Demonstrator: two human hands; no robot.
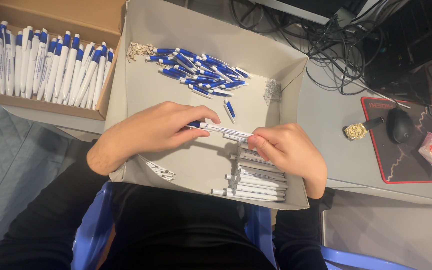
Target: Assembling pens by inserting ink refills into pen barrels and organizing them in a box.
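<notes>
Two hands hold one white pen over the middle of a shallow cardboard tray.

The left hand (153, 127) pinches the blue-tipped end of the pen (219, 129) between thumb and fingertips, and the right hand (288, 148) pinches its other end, fingers curled and pressed together; the pen lies nearly level, just above the floor of the tray (146, 87). Toward the tray's far wall lies a heap of blue pen parts (201, 72), well apart from the hands, with bare floor open between. Against the tray's near right edge, a stack of white pen barrels (256, 182) sits directly under the right hand. Beyond the tray's left wall a second box (76, 12) holds a row of finished pens (46, 67). Beyond its right wall, on the grey surface (326, 115), a computer mouse (400, 125) rests on a mat.
</notes>
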